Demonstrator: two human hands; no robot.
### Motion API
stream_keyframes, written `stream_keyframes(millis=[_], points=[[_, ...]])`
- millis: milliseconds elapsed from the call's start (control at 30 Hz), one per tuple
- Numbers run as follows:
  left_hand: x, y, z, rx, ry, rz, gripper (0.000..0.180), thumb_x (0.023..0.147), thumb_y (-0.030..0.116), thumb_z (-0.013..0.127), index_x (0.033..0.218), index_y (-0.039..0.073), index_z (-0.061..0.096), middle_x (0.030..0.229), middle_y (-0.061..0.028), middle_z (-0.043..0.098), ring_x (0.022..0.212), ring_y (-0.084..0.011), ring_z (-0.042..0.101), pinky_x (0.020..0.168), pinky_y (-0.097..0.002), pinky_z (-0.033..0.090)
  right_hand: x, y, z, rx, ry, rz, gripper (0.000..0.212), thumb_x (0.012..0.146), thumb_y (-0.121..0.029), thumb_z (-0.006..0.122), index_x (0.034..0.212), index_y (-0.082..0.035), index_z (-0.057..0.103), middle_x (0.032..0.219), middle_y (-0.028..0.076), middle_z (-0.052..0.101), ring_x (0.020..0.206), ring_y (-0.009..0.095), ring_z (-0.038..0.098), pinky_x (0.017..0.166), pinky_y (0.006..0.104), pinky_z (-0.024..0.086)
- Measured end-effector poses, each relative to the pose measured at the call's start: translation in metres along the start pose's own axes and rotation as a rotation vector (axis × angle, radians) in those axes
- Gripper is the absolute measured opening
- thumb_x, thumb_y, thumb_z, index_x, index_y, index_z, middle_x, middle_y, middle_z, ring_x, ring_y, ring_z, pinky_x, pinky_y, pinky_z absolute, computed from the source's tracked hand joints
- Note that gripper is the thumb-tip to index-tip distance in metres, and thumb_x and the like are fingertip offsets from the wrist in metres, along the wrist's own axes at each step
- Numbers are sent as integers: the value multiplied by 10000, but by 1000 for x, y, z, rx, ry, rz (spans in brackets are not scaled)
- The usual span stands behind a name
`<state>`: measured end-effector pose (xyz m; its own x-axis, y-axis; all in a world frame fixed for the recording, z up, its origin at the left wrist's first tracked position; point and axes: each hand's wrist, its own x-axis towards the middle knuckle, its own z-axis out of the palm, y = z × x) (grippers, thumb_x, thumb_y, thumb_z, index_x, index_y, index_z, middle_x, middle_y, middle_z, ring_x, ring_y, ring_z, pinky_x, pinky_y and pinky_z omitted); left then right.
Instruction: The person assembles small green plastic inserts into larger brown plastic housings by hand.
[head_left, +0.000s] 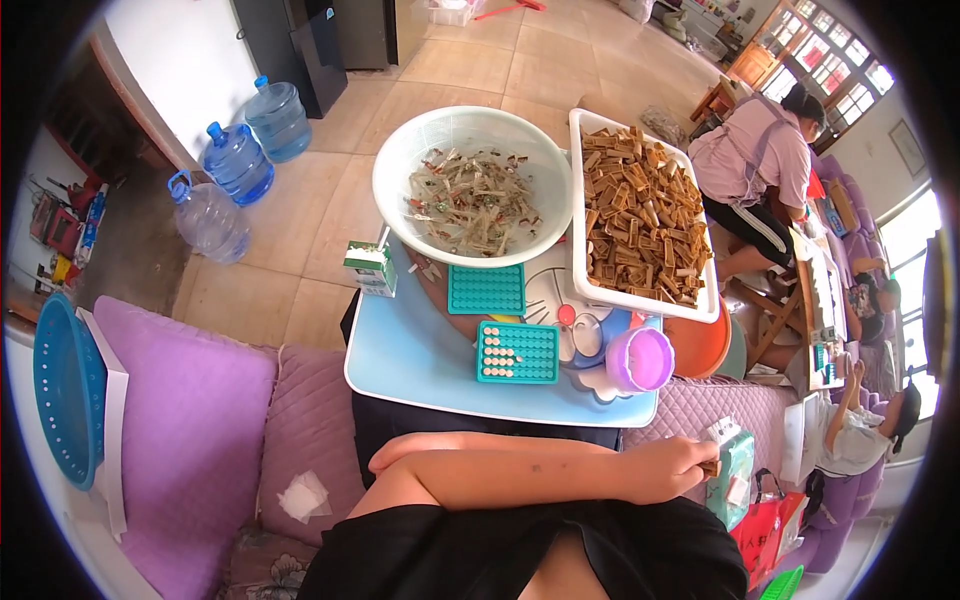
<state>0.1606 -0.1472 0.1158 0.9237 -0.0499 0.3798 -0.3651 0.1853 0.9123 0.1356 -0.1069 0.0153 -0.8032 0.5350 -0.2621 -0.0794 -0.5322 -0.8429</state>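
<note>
My forearms lie crossed over my lap. My left hand (668, 472) reaches to the right side, its fingers closed on a small brown piece (711, 468) beside a green tissue pack (738, 478). My right hand (385, 455) seems to lie at the left, mostly behind my left arm; its fingers cannot be made out. Before me, on a light blue tabletop (410, 355), are two teal trays with rows of holes. Cream round pellets fill part of the nearer tray (538, 368); the farther tray (486, 290) shows none. Beside them stands a purple cup (640, 360).
A white basin (395, 150) of thin clear strips and a white tray (578, 150) of brown trough-shaped pieces stand at the far side. A small drink carton (371, 268) is at the left. Water jugs (238, 165) stand on the floor. Other people (750, 150) sit at the right.
</note>
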Motion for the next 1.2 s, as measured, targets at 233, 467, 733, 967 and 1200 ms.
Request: stream_keyframes(millis=[233,467,733,967,1200], points=[[-10,-16,8,-62,36,-11,128,857,89,425,920,-15,463,797,-188,559,762,-317,564,710,-383,430,61,-2,11,-107,-93,5,318,930,-279,478,717,-54,549,653,-3,503,605,96,492,579,247,417],[-14,-1,-3,-21,28,-41,172,905,153,403,927,-7,462,812,-173,554,774,-298,565,725,-380,428,103,-9,12,-224,-167,20,356,936,-274,473,658,-60,531,598,-17,482,560,92,473,534,242,400],[-97,28,-53,-264,210,-154,189,948,114,323,1072,34,440,802,-50,463,736,-132,458,727,-282,386,29,-143,-116,-680,839,-310,149,853,-173,570,878,-55,659,786,54,647,684,146,615,624,282,511],[-128,9,-59,-257,451,-118,211,947,118,293,1075,51,445,782,-44,455,713,-112,424,701,-254,358,8,-123,-249,-1671,721,-3,211,708,-86,619,874,-187,700,879,54,660,888,276,614,784,379,499],[-158,-8,-71,-351,674,-161,232,941,189,303,1034,41,453,810,-66,478,717,-132,440,704,-263,369,12,-138,-241,-1570,762,270,274,641,-129,717,906,-191,682,921,24,663,927,231,615,777,358,492]])
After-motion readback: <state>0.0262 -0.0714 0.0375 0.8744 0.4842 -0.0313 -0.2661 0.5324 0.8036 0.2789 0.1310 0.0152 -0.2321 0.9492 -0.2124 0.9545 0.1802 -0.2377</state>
